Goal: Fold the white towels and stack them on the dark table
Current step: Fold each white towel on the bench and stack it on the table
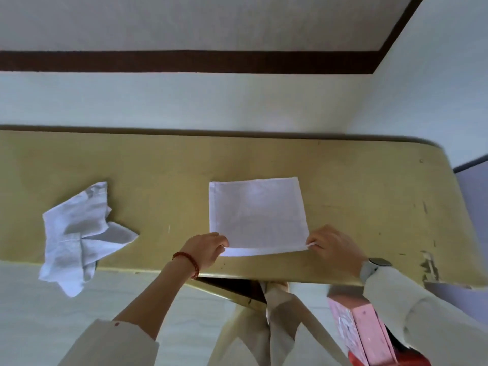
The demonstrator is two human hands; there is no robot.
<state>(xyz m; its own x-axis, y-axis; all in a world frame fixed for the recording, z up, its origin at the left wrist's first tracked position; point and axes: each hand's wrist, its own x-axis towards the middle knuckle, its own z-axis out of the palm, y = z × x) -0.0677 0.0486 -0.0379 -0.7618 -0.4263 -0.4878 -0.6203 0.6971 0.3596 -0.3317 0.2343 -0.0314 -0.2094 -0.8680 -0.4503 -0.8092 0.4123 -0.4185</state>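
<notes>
A person stands at the near edge of a yellowish surface [343, 186] with a flat white towel [257, 212] spread toward its right half, the cloth's near hem turned up in a narrow fold just inside that edge. The left hand [204, 249], a red bead bracelet [188, 262] on its wrist, pinches the towel's near left corner between curled fingers [220, 240] and thumb; the right hand [335, 247], a grey watch [373, 266] at its wrist, pinches the near right corner the same way. Both forearms reach in from below, cream sleeves pushed back. A crumpled white towel [79, 233] lies well apart toward the left end, part of it draped over the near edge. Bare surface runs between the two cloths, along the far edge by the wall, and out to the rounded right corner, where the finish is chipped. A pink box [361, 331] sits below the near edge, by the right arm.
</notes>
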